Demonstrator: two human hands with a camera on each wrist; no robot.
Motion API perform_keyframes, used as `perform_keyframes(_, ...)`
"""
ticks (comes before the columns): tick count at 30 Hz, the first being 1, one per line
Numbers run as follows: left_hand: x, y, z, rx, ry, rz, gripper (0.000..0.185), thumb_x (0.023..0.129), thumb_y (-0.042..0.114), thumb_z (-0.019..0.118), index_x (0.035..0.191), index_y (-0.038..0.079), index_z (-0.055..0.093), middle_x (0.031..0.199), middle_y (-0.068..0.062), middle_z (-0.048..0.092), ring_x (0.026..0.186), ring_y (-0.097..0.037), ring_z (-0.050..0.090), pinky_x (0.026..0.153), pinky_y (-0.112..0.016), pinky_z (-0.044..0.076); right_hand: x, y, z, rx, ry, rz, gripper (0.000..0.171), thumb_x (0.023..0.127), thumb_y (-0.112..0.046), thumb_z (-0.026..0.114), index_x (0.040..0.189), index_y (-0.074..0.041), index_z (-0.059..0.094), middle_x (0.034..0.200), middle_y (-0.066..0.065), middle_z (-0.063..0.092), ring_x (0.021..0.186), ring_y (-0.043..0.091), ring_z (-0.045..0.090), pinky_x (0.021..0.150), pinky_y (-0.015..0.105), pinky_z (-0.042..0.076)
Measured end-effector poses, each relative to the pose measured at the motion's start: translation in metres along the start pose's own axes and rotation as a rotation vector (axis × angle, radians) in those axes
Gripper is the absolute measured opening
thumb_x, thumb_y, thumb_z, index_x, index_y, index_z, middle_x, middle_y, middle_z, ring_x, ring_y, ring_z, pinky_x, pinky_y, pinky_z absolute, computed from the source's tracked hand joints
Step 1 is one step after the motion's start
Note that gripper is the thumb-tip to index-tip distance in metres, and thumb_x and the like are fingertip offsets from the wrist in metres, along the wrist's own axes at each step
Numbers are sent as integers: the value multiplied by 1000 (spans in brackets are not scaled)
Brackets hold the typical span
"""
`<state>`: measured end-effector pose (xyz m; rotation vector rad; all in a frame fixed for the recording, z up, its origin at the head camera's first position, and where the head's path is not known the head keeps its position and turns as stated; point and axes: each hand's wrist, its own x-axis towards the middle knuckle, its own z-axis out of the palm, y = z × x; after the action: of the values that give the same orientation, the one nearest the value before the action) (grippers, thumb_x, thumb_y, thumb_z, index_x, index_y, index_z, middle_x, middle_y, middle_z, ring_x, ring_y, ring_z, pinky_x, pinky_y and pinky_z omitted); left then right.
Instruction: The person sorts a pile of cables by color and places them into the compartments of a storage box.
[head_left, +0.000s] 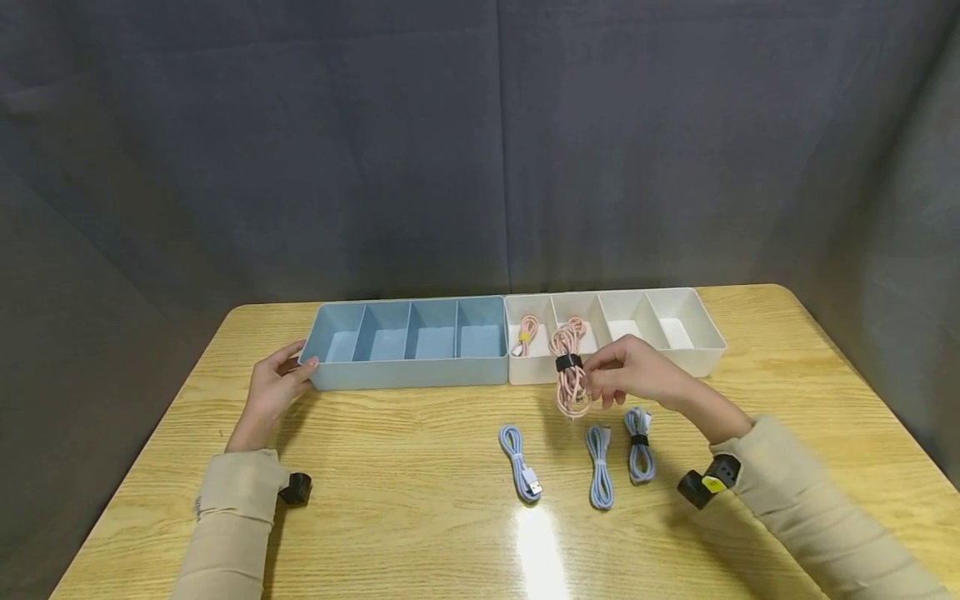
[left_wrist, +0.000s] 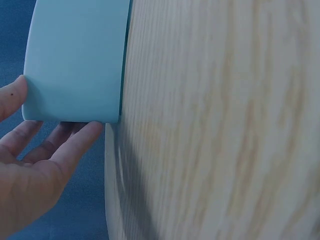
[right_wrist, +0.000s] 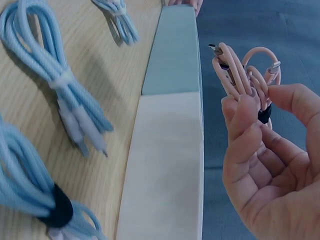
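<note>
A: The coiled cable [head_left: 572, 377] pinched by the right hand [head_left: 633, 372] is pale pink, with a black band around it.

B: And the 3 cables on the table [head_left: 420, 508]?

A: Light blue: left one [head_left: 521, 462], middle one [head_left: 599, 467], right one [head_left: 638, 444], which has a black band. The table is light wood grain.

B: The trays?

A: 1 light blue organizer tray [head_left: 408, 379], 1 white organizer tray [head_left: 686, 360]. The backdrop [head_left: 480, 142] is dark grey-blue, and both sleeves are beige.

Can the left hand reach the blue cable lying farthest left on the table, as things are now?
Probably yes. The left hand only rests open against the end of the blue tray, holding nothing. Bare table lies between it and that blue cable; nothing blocks the path.
</note>
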<state>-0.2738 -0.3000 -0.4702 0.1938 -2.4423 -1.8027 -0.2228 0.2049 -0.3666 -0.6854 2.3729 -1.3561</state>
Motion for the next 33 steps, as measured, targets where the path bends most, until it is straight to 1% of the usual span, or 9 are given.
perform_keyframes(4,0,2,-3,-7,5,-9,67,85,33,64,139,3,36,120,-22,43,92,-13,51,67,-16,51,-2,0,-7,16,25,17,17,83,-3,54,90,7,65,68,11,62,55,15,57,48,27,48)
perform_keyframes(8,0,3,-3,-19,-1,-5,68,85,33,65,138,1,36,119,-23,43,90,-12,52,66,-16,51,-3,3,-13,24,58,46,17,82,-1,53,90,7,65,67,9,62,55,15,58,49,27,48)
perform_keyframes(12,-3,5,-2,-31,-9,-6,66,85,31,65,137,1,37,118,-21,44,88,-9,52,67,-17,51,-5,7,-20,11,92,70,17,82,-2,54,90,8,65,68,10,62,56,16,58,49,27,48)
perform_keyframes(15,-6,8,-1,-32,-17,0,65,86,29,64,138,0,36,117,-21,44,87,-8,53,68,-18,51,-7,9,-26,14,118,92,19,85,-5,57,94,9,64,68,11,62,57,16,59,50,27,49)
perform_keyframes(18,-6,9,-1,-35,-22,3,67,86,30,64,138,0,35,116,-21,44,86,-8,54,68,-18,51,-8,11,-32,16,138,114,23,87,-9,59,97,11,63,69,11,62,58,16,60,52,27,50)
perform_keyframes(22,-3,6,0,-34,-17,7,71,83,35,65,138,0,36,116,-21,43,86,-8,53,67,-17,51,-10,12,-41,-3,154,120,25,88,-9,58,100,13,62,70,11,63,59,17,60,53,28,51)
perform_keyframes(28,-1,4,-1,-38,-4,12,68,85,32,64,138,0,36,114,-20,43,86,-9,53,66,-16,51,-10,12,-56,-52,177,137,26,88,-10,59,100,13,62,72,10,64,60,16,61,54,28,51)
perform_keyframes(33,1,0,-1,-18,14,1,66,85,32,64,137,2,38,116,-20,43,91,-15,53,67,-16,51,-10,15,-68,-70,183,151,26,90,-10,57,100,13,61,72,10,64,60,15,60,54,28,51)
